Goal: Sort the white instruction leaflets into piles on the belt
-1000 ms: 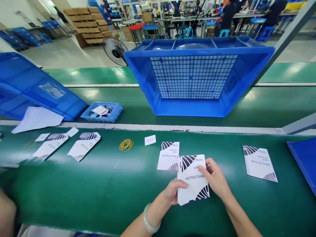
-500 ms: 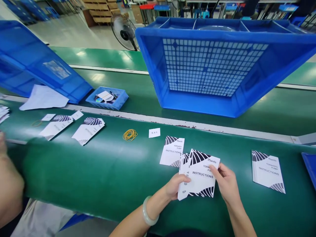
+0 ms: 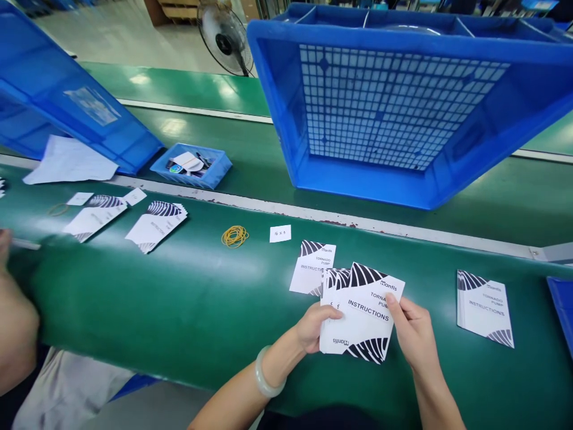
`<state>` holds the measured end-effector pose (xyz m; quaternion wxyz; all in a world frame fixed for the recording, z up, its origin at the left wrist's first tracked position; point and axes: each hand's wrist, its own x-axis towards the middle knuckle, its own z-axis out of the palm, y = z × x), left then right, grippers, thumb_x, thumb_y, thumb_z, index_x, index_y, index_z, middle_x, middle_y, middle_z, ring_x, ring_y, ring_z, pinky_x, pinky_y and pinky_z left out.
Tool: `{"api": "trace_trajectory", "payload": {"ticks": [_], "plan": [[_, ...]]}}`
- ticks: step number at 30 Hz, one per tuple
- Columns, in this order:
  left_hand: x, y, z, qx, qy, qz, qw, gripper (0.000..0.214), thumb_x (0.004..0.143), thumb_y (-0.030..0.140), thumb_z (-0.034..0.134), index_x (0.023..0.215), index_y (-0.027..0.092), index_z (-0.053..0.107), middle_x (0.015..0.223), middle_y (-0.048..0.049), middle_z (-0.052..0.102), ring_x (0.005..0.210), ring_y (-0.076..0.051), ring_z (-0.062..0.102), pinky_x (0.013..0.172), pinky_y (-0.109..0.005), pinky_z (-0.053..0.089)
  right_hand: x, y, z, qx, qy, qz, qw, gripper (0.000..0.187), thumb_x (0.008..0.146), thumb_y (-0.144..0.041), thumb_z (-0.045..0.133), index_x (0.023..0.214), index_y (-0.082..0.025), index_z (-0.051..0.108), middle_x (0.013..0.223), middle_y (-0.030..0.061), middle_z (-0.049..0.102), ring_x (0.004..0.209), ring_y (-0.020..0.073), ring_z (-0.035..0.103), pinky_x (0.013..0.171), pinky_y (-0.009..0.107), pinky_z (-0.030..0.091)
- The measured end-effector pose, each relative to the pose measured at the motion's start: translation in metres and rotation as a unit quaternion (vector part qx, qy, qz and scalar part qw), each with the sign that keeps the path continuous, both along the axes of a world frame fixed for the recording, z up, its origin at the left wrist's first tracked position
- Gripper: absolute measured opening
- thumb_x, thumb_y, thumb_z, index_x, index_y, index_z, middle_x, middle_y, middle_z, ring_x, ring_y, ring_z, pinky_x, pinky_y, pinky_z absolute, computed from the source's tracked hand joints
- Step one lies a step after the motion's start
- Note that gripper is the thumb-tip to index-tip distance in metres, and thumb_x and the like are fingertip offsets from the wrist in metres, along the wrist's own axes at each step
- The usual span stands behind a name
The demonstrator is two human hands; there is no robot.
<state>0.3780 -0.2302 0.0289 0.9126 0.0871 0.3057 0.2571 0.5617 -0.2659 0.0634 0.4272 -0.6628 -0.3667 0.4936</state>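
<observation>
Both my hands hold a small fanned stack of white instruction booklets (image 3: 358, 313) with black striped corners, just above the green belt (image 3: 201, 310). My left hand (image 3: 313, 327), with a pale bangle on its wrist, grips the stack's left edge. My right hand (image 3: 414, 337) pinches the top booklet's right edge with thumb on the cover. Another booklet (image 3: 311, 267) lies flat on the belt just behind the stack. A further booklet pile (image 3: 484, 307) lies to the right.
A big blue crate (image 3: 403, 101) stands tilted behind. A small blue tray (image 3: 192, 165), yellow rubber bands (image 3: 234, 236), a paper slip (image 3: 280, 233) and more booklets (image 3: 154, 226) lie left. Another person's arm (image 3: 15, 310) is at the far left.
The top booklet has slid and turned rightwards, fanning the stack wider. The view has shifted slightly downwards and closer.
</observation>
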Motion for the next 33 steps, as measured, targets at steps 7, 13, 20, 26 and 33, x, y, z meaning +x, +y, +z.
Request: {"api": "trace_trajectory", "payload": {"ticks": [7, 13, 20, 26, 33], "plan": [[-0.002, 0.001, -0.004, 0.0, -0.069, 0.004, 0.998, 0.045, 0.068, 0.008, 0.051, 0.112, 0.002, 0.057, 0.097, -0.0169, 0.069, 0.076, -0.025, 0.067, 0.063, -0.03, 0.052, -0.004, 0.001, 0.013, 0.004, 0.005, -0.012, 1.0, 0.034, 0.08, -0.046, 0.059, 0.094, -0.017, 0.069, 0.073, 0.0044, 0.066, 0.059, 0.0181, 0.057, 0.047, 0.025, 0.044], [-0.006, 0.002, -0.008, -0.009, -0.088, 0.005, 0.996, 0.047, 0.068, 0.009, 0.051, 0.115, 0.001, 0.054, 0.097, -0.0174, 0.069, 0.076, -0.026, 0.067, 0.062, -0.03, 0.052, -0.009, 0.001, 0.019, 0.002, 0.025, -0.044, 0.999, 0.037, 0.076, -0.045, 0.064, 0.101, -0.017, 0.066, 0.09, 0.0088, 0.069, 0.07, 0.0229, 0.064, 0.055, 0.031, 0.055], [-0.021, 0.018, 0.005, 0.001, -0.032, 0.064, 0.997, 0.055, 0.066, 0.008, 0.05, 0.121, 0.002, 0.049, 0.1, -0.0167, 0.068, 0.09, -0.031, 0.065, 0.073, -0.04, 0.052, 0.007, 0.007, 0.029, 0.031, 0.06, -0.118, 0.991, 0.038, 0.074, -0.041, 0.069, 0.104, -0.02, 0.06, 0.103, 0.0122, 0.067, 0.076, 0.0253, 0.066, 0.049, 0.029, 0.054], [-0.067, 0.041, 0.02, 0.088, -0.037, 0.186, 0.978, 0.064, 0.067, 0.014, 0.048, 0.131, 0.009, 0.042, 0.104, -0.0121, 0.067, 0.098, -0.03, 0.062, 0.086, -0.042, 0.046, -0.009, 0.027, 0.068, 0.097, -0.077, -0.15, 0.981, 0.066, 0.075, -0.042, 0.068, 0.132, -0.023, 0.042, 0.091, 0.0105, 0.07, 0.064, 0.0223, 0.066, 0.041, 0.025, 0.049], [-0.068, 0.043, 0.034, 0.172, -0.132, 0.098, 0.971, 0.078, 0.053, 0.018, 0.053, 0.13, 0.01, 0.042, 0.135, -0.0158, 0.045, 0.126, -0.038, 0.037, 0.096, -0.048, 0.038, -0.034, 0.049, 0.077, 0.187, -0.291, -0.076, 0.935, 0.042, 0.082, -0.042, 0.058, 0.12, -0.023, 0.058, 0.07, 0.0032, 0.062, 0.049, 0.0127, 0.052, 0.04, 0.022, 0.039]]}}
